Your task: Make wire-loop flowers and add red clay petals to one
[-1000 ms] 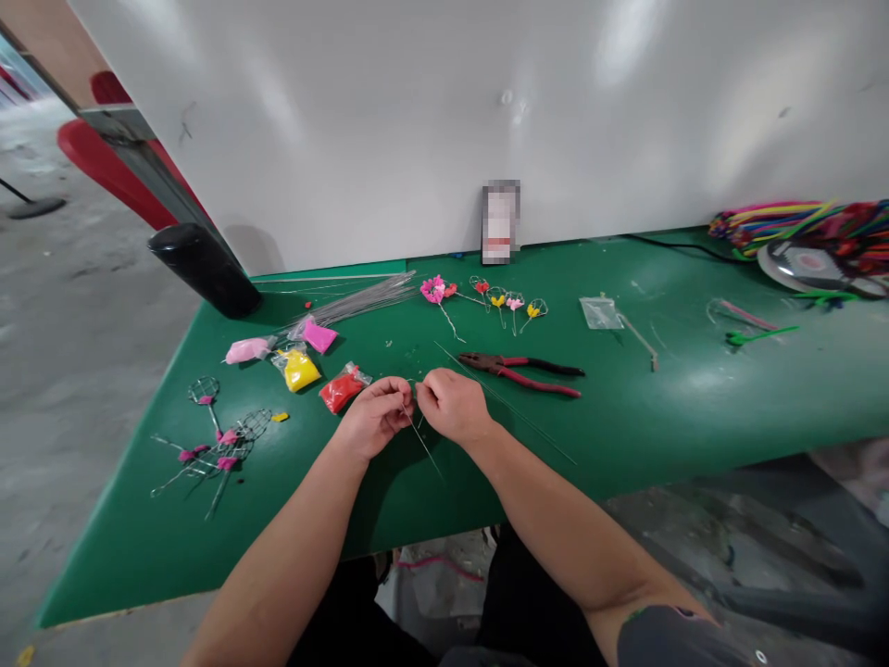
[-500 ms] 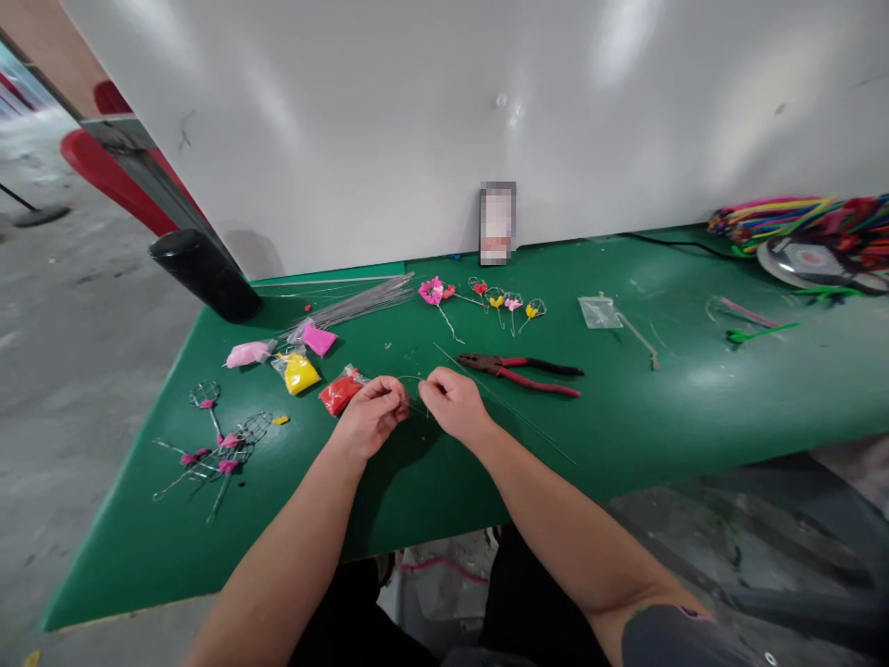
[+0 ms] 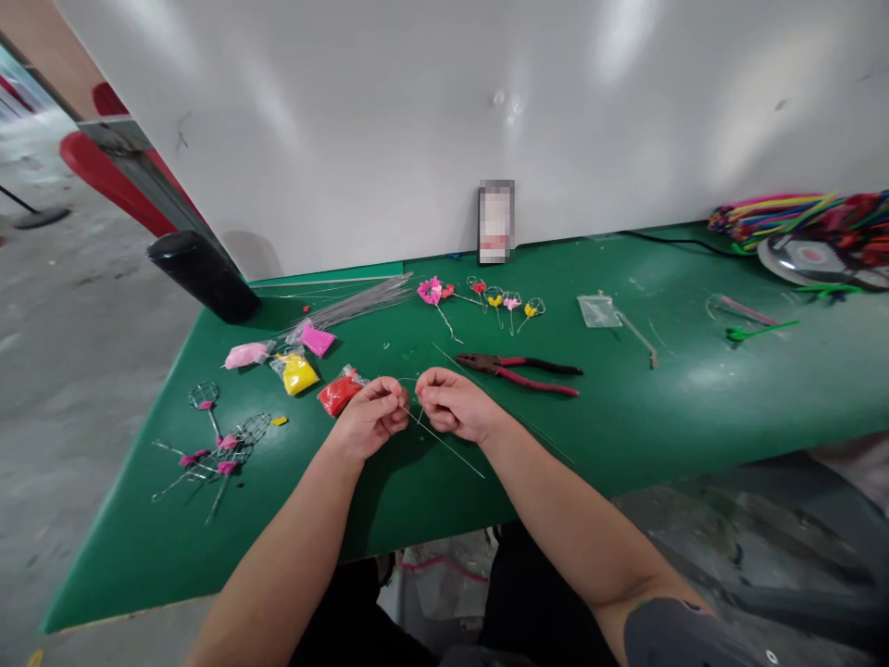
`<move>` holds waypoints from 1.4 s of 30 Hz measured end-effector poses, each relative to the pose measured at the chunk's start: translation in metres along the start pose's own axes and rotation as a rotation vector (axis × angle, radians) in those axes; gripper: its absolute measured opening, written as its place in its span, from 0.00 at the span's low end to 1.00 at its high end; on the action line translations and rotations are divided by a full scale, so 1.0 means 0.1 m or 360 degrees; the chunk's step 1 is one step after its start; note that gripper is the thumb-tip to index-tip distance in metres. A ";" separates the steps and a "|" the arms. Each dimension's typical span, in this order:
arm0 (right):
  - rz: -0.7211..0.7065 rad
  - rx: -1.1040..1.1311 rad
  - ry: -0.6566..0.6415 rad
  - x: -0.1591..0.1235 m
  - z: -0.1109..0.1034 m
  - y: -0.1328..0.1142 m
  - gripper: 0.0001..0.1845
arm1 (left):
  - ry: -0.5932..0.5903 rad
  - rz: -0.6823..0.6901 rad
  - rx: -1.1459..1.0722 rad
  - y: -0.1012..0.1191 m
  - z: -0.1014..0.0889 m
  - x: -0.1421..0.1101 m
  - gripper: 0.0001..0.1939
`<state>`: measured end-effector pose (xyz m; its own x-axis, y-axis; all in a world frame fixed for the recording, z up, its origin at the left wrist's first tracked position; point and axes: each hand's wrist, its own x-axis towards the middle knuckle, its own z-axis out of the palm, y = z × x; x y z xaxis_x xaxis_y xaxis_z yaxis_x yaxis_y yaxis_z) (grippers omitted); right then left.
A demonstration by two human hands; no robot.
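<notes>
Both of my hands meet over the green table [image 3: 417, 500], fingers pinched on one thin silver wire [image 3: 444, 445]. My left hand [image 3: 368, 417] grips the wire near its bent upper end. My right hand [image 3: 451, 404] pinches it just beside the left, and the free end slants down to the right over the table. Red-handled pliers [image 3: 524, 369] lie just beyond my right hand. A small red bag [image 3: 338, 393] sits right next to my left hand.
A yellow bag [image 3: 297, 371], pink bags [image 3: 316, 338] and a bundle of straight wires [image 3: 361, 301] lie at the back left. Small wire flowers [image 3: 486, 298] sit mid-table, more wire pieces [image 3: 215, 445] at the left edge. A black cylinder [image 3: 201, 273] and coloured pipe cleaners [image 3: 798, 218] stand at the back.
The wire's free end has swung from pointing down toward me to slanting out to the right. My hands have stayed close together at the same spot.
</notes>
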<state>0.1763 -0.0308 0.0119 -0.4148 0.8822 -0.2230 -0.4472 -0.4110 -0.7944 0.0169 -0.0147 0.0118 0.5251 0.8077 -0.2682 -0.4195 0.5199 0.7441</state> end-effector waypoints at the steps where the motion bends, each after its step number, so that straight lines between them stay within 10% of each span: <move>1: -0.0004 0.0049 -0.0008 0.00 0.02 0.01 0.07 | -0.0023 0.0012 -0.0023 0.00 0.00 0.00 0.11; 42: -0.0123 0.0068 0.0149 0.08 -0.02 0.09 0.09 | 0.0253 0.0006 0.0593 -0.03 0.09 -0.02 0.06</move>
<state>0.1703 -0.0267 0.0016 -0.3026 0.9285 -0.2152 -0.5092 -0.3484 -0.7870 0.0241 -0.0203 0.0158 0.3908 0.8574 -0.3349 -0.1085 0.4042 0.9082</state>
